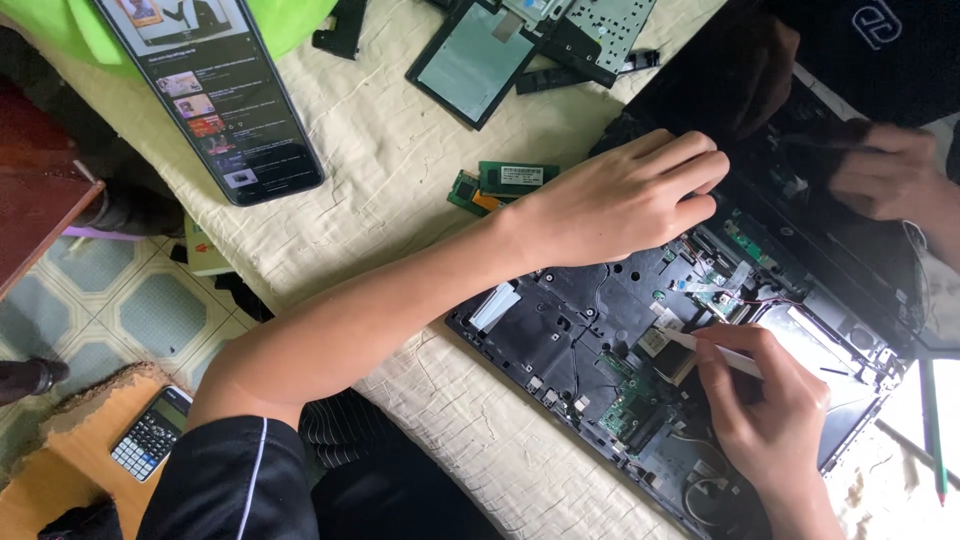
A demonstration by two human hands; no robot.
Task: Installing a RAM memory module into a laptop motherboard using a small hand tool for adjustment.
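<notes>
Home repair table: cloth-covered table (400,130), tiled floor (130,310), laptop parts (500,50).

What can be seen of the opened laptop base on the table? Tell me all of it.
The opened laptop base lies flat and askew on a cream cloth, its black frame bare, showing green circuit boards, ribbon cables and thin wires. The left hand rests on its upper edge; the right hand holds a white tool against its middle.

Head camera, looking steeply down from close above

The single view sits over the cloth-covered tabletop (400,170), tilted so its edges run diagonally. The opened laptop (640,340) fills the right half at near range, the person's own forearms enter from the bottom, and a strip of tiled floor (130,310) shows at left.
</notes>
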